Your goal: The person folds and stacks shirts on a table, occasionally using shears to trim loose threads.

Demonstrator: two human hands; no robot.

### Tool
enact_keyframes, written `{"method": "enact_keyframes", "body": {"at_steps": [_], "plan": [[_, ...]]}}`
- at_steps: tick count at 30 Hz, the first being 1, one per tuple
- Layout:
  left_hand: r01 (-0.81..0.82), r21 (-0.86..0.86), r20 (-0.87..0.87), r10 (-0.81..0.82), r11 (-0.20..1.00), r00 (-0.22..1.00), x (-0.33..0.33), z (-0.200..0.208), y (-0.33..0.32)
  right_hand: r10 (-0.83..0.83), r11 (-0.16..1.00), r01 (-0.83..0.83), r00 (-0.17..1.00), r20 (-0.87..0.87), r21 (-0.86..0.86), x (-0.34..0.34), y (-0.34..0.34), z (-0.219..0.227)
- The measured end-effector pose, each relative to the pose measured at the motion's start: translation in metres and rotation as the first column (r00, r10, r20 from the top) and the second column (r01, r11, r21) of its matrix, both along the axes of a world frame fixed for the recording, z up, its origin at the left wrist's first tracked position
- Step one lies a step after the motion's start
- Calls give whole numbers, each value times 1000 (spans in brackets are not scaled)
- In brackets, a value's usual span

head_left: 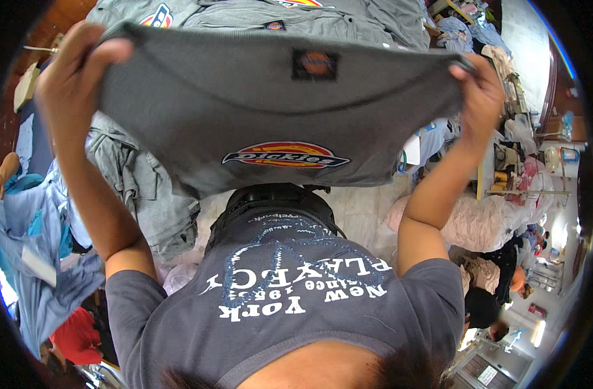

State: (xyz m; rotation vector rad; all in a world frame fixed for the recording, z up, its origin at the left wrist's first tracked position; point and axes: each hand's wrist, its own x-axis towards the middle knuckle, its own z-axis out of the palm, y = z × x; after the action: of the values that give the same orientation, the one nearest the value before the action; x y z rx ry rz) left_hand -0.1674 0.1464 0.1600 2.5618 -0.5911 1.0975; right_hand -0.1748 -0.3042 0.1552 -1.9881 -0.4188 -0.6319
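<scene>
A grey T-shirt point(199, 123) is stretched wide in front of me, lifted between both hands. Near its upper edge sits a small dark neck label point(314, 65); lower down, a red, yellow and blue logo patch point(285, 157) shows on the cloth. At the top left, my left hand point(76, 71) grips one corner, its thumb over the fabric and slightly blurred. My right hand point(481, 97) is closed on the opposite corner at the upper right. The lower part of the garment hangs in folds and hides what lies behind it.
More grey shirts point(361, 26) with similar patches lie piled beyond the held one. Grey garments point(160, 214) hang to the left, beside light blue cloth point(43, 259). On the right are pale pink bundles in clear plastic point(465, 223). Another person's hand point(4, 175) appears at far left.
</scene>
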Motion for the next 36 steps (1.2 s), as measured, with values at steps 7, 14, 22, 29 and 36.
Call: {"method": "enact_keyframes", "body": {"at_steps": [7, 14, 22, 29, 36], "plan": [[38, -32, -303, -46, 999, 952, 18, 28, 2, -1, 980, -18, 996, -94, -198, 5, 1, 35], [152, -44, -475, -154, 987, 866, 190, -127, 0, -156, 873, 47, 970, -186, -486, 178, 23, -139], [93, 98, -493, -32, 991, 869, 191, -169, -17, -222, 883, 86, 943, -249, -461, 196, 16, -178], [32, 69, -461, 3, 997, 887, 186, -173, -20, -217, 881, 97, 953, -213, -462, 194, 16, -181], [140, -135, -489, -189, 981, 852, 202, -142, -4, -133, 968, 45, 927, -351, -248, 195, 10, -138]]}}
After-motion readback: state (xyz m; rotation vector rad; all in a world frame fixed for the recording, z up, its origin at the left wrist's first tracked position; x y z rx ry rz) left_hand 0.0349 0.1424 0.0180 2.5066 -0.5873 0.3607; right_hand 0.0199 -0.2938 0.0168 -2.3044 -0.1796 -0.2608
